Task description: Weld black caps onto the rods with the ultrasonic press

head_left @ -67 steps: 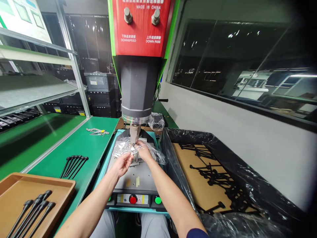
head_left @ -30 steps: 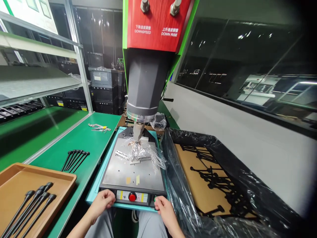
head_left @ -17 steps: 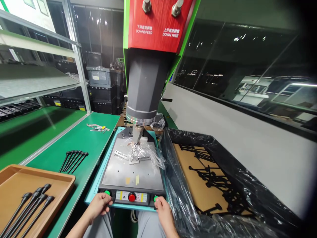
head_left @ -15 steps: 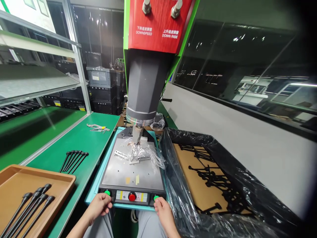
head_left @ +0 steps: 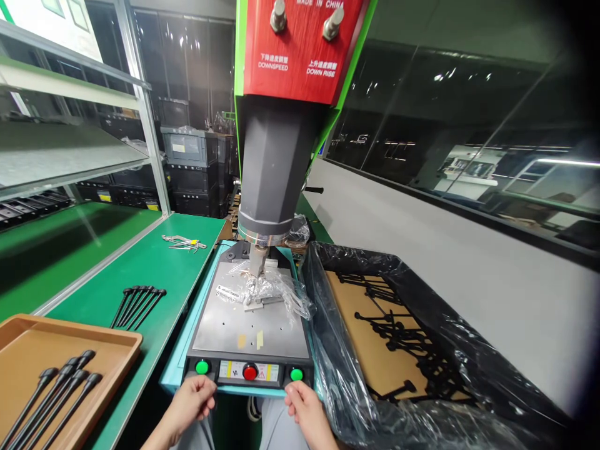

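From my seat far off, both hands are down by the front of the machine. The left hand [head_left: 190,403] is folded into a loose fist, nothing visible in it, just below a round green push-button [head_left: 202,367]. The right hand [head_left: 307,409] matches it, curled in, no object showing, just beneath the other round green push-button [head_left: 297,374]. One hand per button: that wide spacing, I'd judge, keeps fingers clear of the tapered grey metal tip [head_left: 257,259]. Whether either hand touches the panel's lower edge, I can't tell.

And up on the flat grey metal plate [head_left: 215,334], there's the crumpled clear plastic film [head_left: 285,292], bunched right under the tip and trailing rightward, perhaps laid there to shield a surface. Its glare and folds hide whatever sits beneath, so tip contact is anyone's guess.

Off left, slim black knob-ended rods [head_left: 139,308] lie fanned on the green bench, heads together, probably for easy picking. More rods run out of frame in the brown plastic tray [head_left: 135,342]. Over right, the black film-lined box [head_left: 389,253] holds a dark tangle of black pieces I can't separate.
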`<state>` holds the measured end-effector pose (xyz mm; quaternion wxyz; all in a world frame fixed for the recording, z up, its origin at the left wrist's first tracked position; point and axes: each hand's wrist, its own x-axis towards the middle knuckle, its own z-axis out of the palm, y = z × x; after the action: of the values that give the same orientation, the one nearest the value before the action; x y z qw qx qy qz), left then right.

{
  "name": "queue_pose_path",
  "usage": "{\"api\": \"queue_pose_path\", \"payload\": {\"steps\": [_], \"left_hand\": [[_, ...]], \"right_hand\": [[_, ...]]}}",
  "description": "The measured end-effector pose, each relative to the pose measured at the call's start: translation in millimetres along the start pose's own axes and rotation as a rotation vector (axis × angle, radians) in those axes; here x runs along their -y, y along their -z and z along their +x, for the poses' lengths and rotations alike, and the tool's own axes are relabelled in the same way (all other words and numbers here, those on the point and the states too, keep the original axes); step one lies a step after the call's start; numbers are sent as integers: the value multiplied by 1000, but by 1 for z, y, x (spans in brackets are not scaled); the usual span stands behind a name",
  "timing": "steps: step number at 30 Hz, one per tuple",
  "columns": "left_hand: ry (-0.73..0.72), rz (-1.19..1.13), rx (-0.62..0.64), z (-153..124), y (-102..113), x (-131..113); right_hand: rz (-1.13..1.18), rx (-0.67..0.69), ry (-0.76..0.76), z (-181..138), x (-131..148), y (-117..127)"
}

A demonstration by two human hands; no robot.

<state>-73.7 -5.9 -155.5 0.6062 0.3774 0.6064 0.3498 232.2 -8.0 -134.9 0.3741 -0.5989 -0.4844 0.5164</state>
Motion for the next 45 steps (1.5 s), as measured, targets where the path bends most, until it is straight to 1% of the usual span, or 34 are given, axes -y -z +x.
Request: {"api": "queue_pose_path", "payload": {"steps": [6, 9, 12, 15, 19, 21, 23, 25, 28, 31, 36, 38, 41, 45], "left_hand": [[-11, -41, 8, -3, -2, 1], [-8, -57, 13, -6, -2, 0], [-6, -65, 19, -9, -4, -2], [-23, -72, 33, -11, -6, -2], [-45, -87, 34, -12, -7, 1], [-42, -99, 32, -12, -7, 5], [-33, -106, 23, -12, -8, 9], [-26, -110, 13, -12, -8, 13], [-22, -123, 10, -13, -10, 20], [1, -123, 10, -14, -12, 28], [27, -136, 5, -12, -13, 39], [35, -145, 0, -11, -14, 41], [44, -152, 9, -10, -13, 44], [59, -130, 18, -9, -13, 48]], "right_hand": [[4, 44, 20, -3, 24, -4], [35, 88, 57, 0, 44, -6], [46, 104, 112, 10, 69, -9], [37, 87, 169, 29, 89, -15], [-18, 47, 260, 67, 107, -27], [-72, -1, 366, 87, 117, -33], [-152, -80, 492, 104, 130, -38], [-240, -146, 568, 119, 143, -42], [-304, -186, 574, 136, 161, -48], [-296, -187, 581, 149, 175, -53], [-254, -159, 675, 168, 197, -59], [-249, -159, 691, 174, 203, -60], [-236, -183, 671, 180, 209, -60], [-210, -187, 684, 181, 217, -60]]}}
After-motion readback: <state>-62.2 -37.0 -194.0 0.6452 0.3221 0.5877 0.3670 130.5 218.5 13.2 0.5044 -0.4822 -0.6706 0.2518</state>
